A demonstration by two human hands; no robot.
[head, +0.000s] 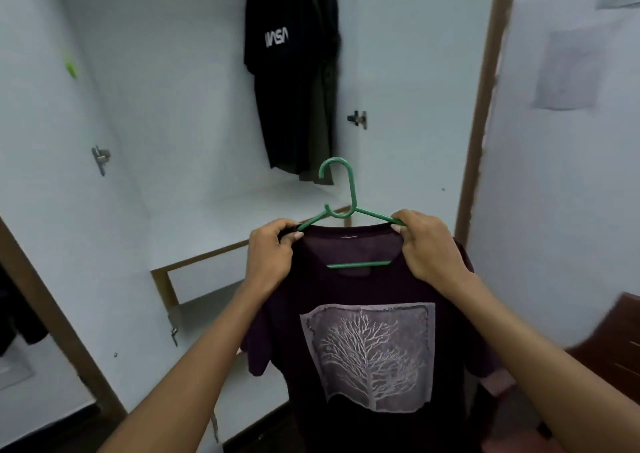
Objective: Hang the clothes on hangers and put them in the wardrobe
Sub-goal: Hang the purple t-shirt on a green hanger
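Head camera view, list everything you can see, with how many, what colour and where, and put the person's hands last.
T-shirt with tree print: one, dark purple with a pale print, on the green hanger, front centre.
Hanger: one, green, its arms inside the shirt's neck, hook pointing up.
NASA T-shirt: one, black with white lettering, hanging inside the wardrobe, top centre.
Olive garment: one, hanging right behind the NASA T-shirt.
Wardrobe: one, white inside with brown edging, open.
Hinges: two seen, metal, on the wardrobe's side walls.
Paper sheet: one, pale, on the right wall.
Left hand: fingers pinch the shirt's left shoulder at the hanger.
Right hand: fingers pinch the right shoulder.
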